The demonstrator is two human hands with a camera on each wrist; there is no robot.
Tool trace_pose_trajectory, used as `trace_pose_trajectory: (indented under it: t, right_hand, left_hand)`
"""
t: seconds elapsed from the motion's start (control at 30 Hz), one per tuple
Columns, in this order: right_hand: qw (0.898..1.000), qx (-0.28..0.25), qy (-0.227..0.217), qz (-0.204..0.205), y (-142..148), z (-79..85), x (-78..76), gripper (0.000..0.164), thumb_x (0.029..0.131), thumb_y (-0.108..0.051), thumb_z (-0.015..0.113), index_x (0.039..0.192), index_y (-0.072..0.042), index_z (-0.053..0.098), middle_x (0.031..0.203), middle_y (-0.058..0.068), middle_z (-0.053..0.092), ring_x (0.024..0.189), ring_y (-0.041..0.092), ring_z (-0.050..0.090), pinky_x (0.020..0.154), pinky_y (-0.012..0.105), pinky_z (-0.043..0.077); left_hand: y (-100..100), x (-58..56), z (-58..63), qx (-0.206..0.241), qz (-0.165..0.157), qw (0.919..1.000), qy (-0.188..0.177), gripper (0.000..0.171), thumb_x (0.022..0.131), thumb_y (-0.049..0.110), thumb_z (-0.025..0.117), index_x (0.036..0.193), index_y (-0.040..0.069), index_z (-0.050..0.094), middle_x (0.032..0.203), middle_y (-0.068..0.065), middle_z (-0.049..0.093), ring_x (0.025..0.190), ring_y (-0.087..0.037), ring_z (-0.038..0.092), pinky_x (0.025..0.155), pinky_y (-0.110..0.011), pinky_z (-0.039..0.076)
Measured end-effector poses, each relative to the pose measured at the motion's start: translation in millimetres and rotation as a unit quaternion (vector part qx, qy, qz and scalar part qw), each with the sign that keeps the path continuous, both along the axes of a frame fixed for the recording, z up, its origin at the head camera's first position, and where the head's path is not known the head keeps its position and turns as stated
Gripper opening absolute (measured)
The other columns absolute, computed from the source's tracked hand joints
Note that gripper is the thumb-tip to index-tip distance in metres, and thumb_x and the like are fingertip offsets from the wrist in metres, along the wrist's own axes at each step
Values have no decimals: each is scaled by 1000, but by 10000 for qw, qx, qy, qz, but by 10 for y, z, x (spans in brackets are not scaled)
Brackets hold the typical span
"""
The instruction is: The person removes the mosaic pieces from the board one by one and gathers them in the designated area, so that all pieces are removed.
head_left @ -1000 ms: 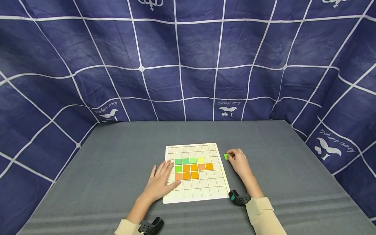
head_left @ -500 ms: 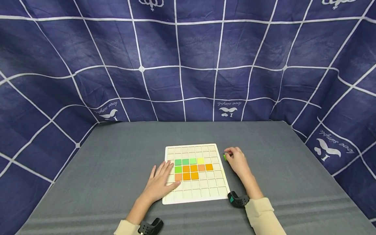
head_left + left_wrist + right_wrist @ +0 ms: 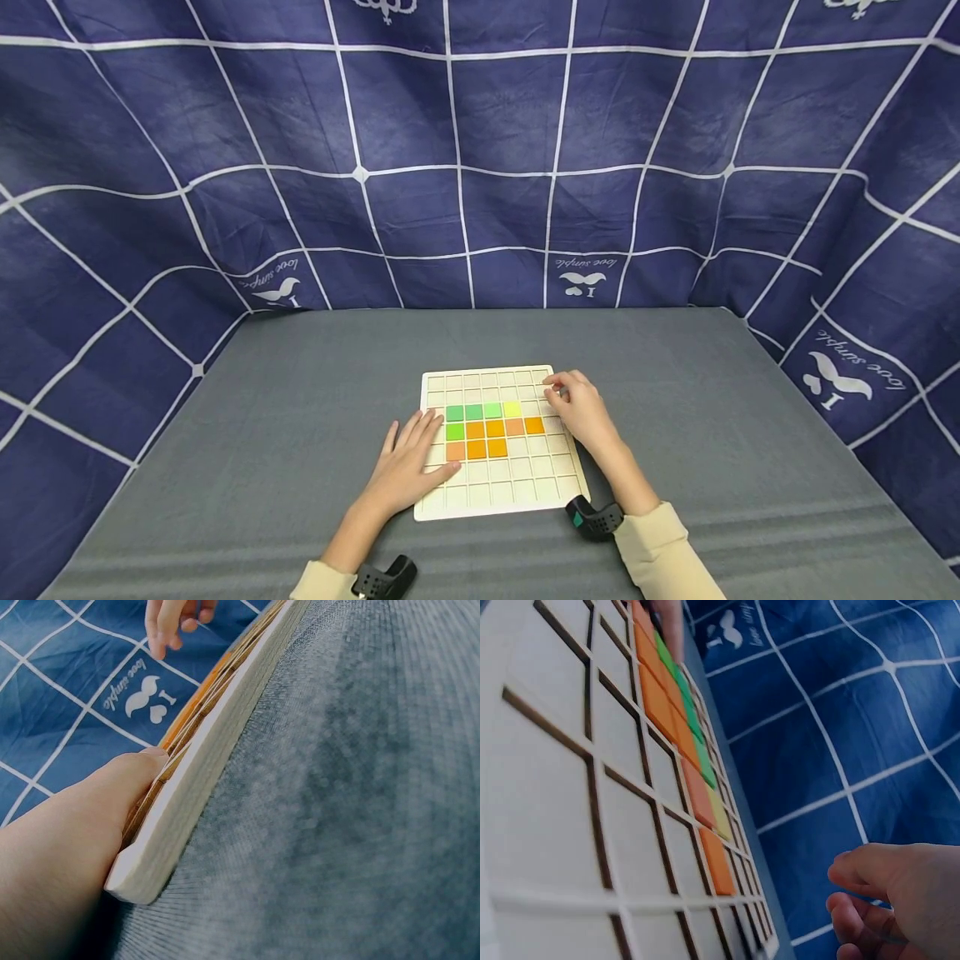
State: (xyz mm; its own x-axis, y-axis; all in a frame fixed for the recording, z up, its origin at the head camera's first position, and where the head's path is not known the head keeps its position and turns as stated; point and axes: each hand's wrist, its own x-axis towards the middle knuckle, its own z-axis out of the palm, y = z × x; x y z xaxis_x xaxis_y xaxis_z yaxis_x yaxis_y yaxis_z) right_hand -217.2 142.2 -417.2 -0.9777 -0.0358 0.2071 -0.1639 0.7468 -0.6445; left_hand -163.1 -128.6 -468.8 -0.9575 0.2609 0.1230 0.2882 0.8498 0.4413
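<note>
A cream gridded board (image 3: pixel 491 496) lies on the grey table, with several green, yellow and orange square tiles (image 3: pixel 495 427) set in its cells. My left hand (image 3: pixel 408 471) rests over the board's left edge, fingers extended, its thumb lying on the near part. In the left wrist view, the thumb (image 3: pixel 139 776) touches the board's rim. At the board's far right edge is my right hand (image 3: pixel 587 414), thumb and fingers bent. A gap shows between thumb and fingers in the right wrist view, where the right hand (image 3: pixel 922 896) is beside the board. No tile is visible in its fingers.
Grey cloth covers the table (image 3: pixel 330 375) around the board. A dark blue curtain (image 3: pixel 502 125) with white grid lines stands behind and at both sides. Black bands (image 3: pixel 386 577) are worn on both wrists.
My right hand has moved left from beside the board to its right edge. The green tile seen at its fingertips earlier is no longer visible. My left hand stays put.
</note>
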Motion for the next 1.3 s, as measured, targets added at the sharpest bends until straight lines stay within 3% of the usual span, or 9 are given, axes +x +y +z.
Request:
trace_pose_trajectory:
  t: [0.23,0.47,0.7,1.3]
  right_hand:
    - [9998,-29,-14,199,-202,-80,-34,14,85,-15,60,97,-9,67,87,4,56,68,10,48,61,22,42]
    - [9992,-88,-102,390,-326,-223,-59,13,84,-16,62,94,-10,67,84,3,55,68,11,49,63,25,43]
    - [9990,235,146,357,-373,-368,-45,15,80,-14,65,94,-10,68,86,3,55,66,9,43,61,23,38]
    - [9990,-6,204,407,-387,-375,-34,12,79,-12,66,90,-11,63,86,2,54,67,8,46,59,21,38]
  left_hand:
    - [-3,12,3,-37,13,9999,143,81,79,61,52,141,13,33,148,-7,30,138,-26,23,110,-54,8]
    - [3,10,8,-30,-2,10000,-28,82,80,63,50,143,14,30,150,-4,27,140,-24,19,112,-52,5]
    - [-1,12,-1,-8,6,10000,-23,82,79,63,50,143,15,31,150,-4,27,140,-23,19,112,-52,5]
    - [4,20,7,-30,45,9999,96,81,79,61,51,141,13,34,149,-6,30,139,-25,22,111,-53,7]
